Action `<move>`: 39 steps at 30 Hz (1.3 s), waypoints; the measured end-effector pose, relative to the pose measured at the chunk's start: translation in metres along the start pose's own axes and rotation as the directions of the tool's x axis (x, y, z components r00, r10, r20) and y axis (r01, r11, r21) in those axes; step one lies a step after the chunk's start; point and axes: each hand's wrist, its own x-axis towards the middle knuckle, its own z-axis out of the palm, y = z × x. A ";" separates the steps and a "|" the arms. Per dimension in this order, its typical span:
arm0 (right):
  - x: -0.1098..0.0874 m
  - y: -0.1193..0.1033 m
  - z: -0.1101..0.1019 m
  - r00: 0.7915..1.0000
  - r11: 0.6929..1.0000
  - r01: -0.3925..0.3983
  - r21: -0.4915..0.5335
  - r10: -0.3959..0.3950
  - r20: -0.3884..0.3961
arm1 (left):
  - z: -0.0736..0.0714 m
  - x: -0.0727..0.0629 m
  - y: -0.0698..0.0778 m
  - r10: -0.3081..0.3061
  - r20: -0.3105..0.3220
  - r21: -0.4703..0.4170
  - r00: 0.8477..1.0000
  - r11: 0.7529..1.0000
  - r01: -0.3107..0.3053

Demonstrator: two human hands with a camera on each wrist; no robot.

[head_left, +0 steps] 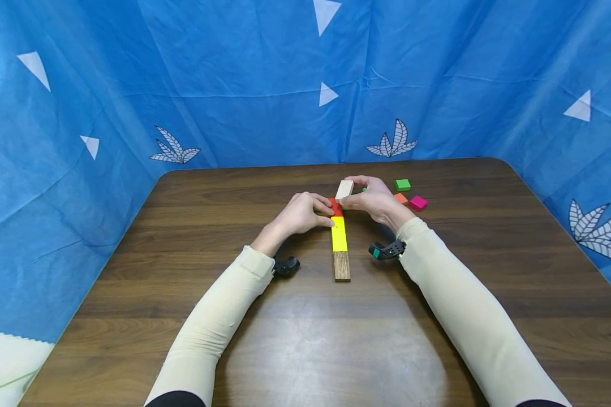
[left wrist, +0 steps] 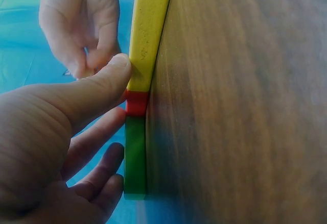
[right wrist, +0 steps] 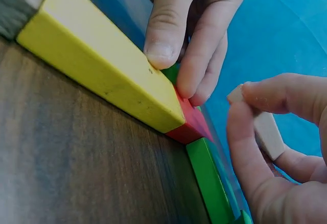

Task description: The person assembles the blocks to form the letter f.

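A row of blocks runs away from me in the head view: a brown block [head_left: 341, 267] nearest, then a yellow block [head_left: 339, 236], then a red block [head_left: 336, 208]. My left hand [head_left: 301, 215] rests its fingertips against the row from the left, the thumb at the yellow block and fingers by the red. Between thumb and fingers, my right hand [head_left: 378, 200] pinches a pale wooden block [head_left: 344, 189] above the row's far end. A green block [right wrist: 208, 178] adjoins the red one in the right wrist view. Another green piece [left wrist: 135, 157] touches the red in the left wrist view.
Beyond my right hand lie a green block [head_left: 403, 185], an orange block [head_left: 400, 198] and a magenta block [head_left: 418, 203]. A blue patterned cloth [head_left: 265, 113] hangs behind the brown wooden table [head_left: 209, 198].
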 end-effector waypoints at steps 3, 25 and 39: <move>0.003 -0.001 0.002 1.000 0.998 0.024 -0.063 -0.024 -0.009 | -0.001 0.000 0.000 0.001 0.003 0.001 1.000 1.000 -0.001; 0.024 -0.015 0.007 0.997 0.935 0.064 -0.350 -0.073 -0.011 | 0.001 0.001 -0.001 -0.003 -0.001 -0.007 1.000 1.000 0.003; 0.046 -0.013 0.007 0.998 0.884 0.058 -0.464 -0.062 0.006 | 0.001 0.000 0.000 -0.007 0.002 -0.012 1.000 1.000 0.007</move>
